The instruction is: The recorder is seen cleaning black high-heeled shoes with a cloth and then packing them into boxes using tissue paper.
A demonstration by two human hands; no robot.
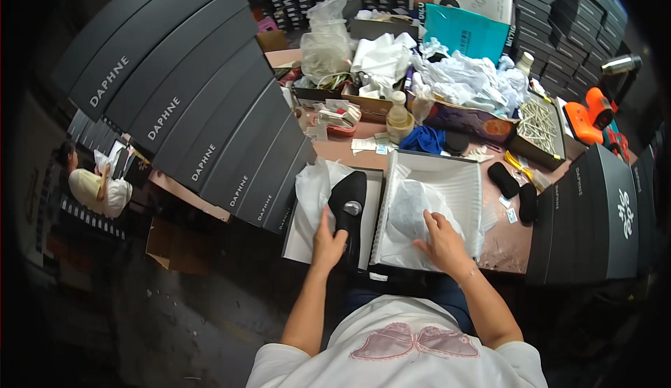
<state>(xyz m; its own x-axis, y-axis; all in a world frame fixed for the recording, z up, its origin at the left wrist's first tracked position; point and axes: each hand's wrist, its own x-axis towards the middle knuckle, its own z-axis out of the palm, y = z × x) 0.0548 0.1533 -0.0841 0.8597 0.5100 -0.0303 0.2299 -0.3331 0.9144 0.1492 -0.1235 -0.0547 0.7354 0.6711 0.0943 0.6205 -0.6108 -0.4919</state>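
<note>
White tissue [400, 240] by the right hand [446, 242] veils a greyish shape [409, 205] I can't make out. The left hand [327, 245] covers part of the black shoe [355, 191]. Whatever that distant co-worker [89, 187] handles is too small to tell, and the rightmost dark boxes [644, 196] vanish into blackness.

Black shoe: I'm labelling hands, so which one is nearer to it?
Left: the left hand is at the shoe; the right hand lies farther right, over white paper.

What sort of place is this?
Probably a shoe workshop or packing room: tall stacks of dark boxes, a black shoe at the left hand, white paper at the right hand.
</note>
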